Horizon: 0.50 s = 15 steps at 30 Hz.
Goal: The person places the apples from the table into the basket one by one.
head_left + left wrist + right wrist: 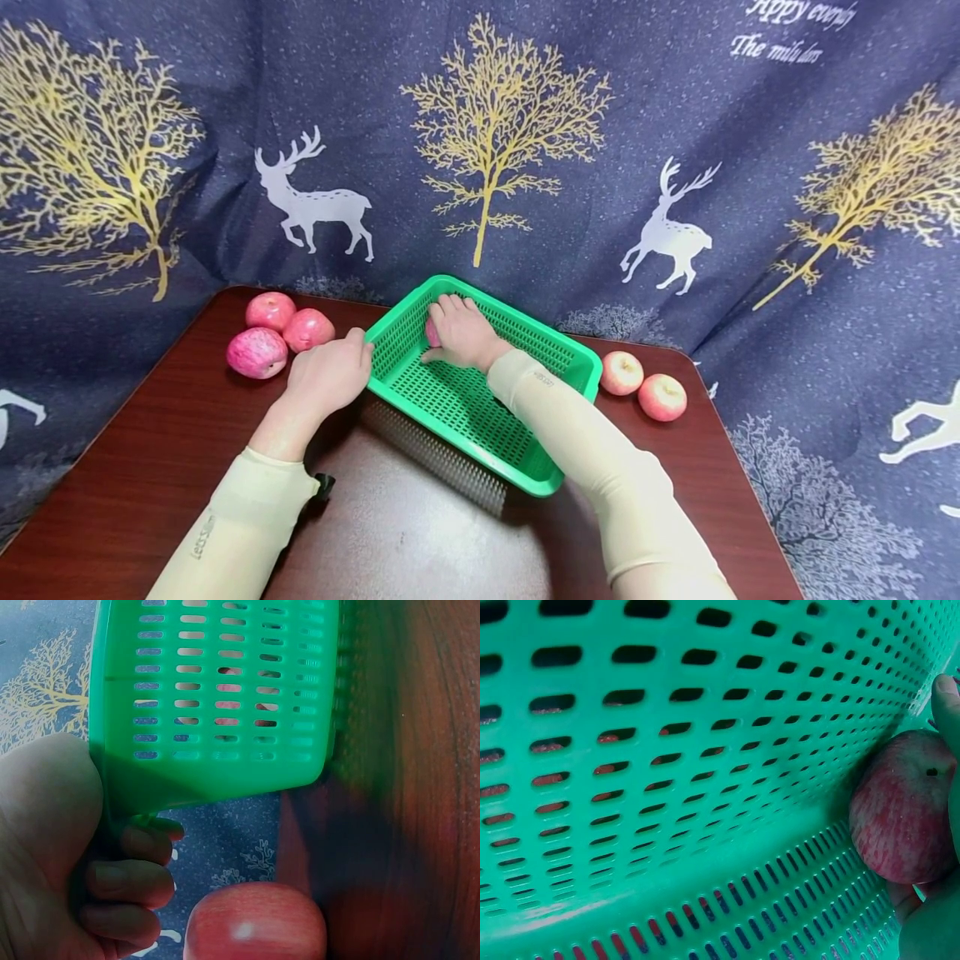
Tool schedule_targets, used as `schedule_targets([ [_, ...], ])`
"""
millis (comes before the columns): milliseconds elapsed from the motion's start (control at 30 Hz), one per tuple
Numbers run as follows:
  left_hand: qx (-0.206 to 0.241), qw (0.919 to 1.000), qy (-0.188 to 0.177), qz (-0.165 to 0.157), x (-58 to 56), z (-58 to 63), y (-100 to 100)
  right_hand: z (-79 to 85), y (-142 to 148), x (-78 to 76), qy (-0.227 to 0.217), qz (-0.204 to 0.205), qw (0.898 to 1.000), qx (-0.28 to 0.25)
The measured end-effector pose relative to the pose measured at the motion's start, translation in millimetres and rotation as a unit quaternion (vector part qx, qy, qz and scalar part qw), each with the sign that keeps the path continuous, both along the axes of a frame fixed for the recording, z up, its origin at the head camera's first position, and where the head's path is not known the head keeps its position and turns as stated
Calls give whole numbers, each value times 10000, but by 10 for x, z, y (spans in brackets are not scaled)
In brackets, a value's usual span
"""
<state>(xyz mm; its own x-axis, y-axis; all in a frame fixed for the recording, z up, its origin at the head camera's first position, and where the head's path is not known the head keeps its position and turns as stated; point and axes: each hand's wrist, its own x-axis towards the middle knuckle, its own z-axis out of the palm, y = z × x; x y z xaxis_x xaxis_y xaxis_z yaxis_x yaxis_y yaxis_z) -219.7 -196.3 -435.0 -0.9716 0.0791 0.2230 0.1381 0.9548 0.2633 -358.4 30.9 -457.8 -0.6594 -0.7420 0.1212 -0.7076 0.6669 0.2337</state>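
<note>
A green slotted plastic basket (491,460) sits at the middle of the table, turned at an angle. The left hand (332,372) grips its left rim, and in the left wrist view the fingers (131,883) curl around the rim's edge. Inside the basket, the right hand (463,335) holds a red apple (432,332) at the far left corner. The right wrist view shows this streaked apple (900,810) low by the slotted wall, with the thumb and fingers around it. Much of the apple is hidden by the hand in the head view.
Left of the basket lie three apples, one a darker pink-red apple (257,353) in front of two lighter ones. Two paler apples (662,397) stand to the right. A dark blue curtain (525,100) with trees and deer hangs behind the brown table (150,450).
</note>
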Motion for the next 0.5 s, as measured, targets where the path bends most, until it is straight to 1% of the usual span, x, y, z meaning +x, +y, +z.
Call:
schedule_targets([
  [133, -10, 10000, -35, 5, 2, 7, -1, 15, 0, 2, -23, -11, 10000, -2],
  [267, -19, 10000, -45, 5, -2, 8, -2, 50, -1, 11, -40, 3, 9999, -111],
  [500, -19, 10000, 7, 9, -5, 0, -5, 90, 5, 23, -95, 83, 9997, -193],
])
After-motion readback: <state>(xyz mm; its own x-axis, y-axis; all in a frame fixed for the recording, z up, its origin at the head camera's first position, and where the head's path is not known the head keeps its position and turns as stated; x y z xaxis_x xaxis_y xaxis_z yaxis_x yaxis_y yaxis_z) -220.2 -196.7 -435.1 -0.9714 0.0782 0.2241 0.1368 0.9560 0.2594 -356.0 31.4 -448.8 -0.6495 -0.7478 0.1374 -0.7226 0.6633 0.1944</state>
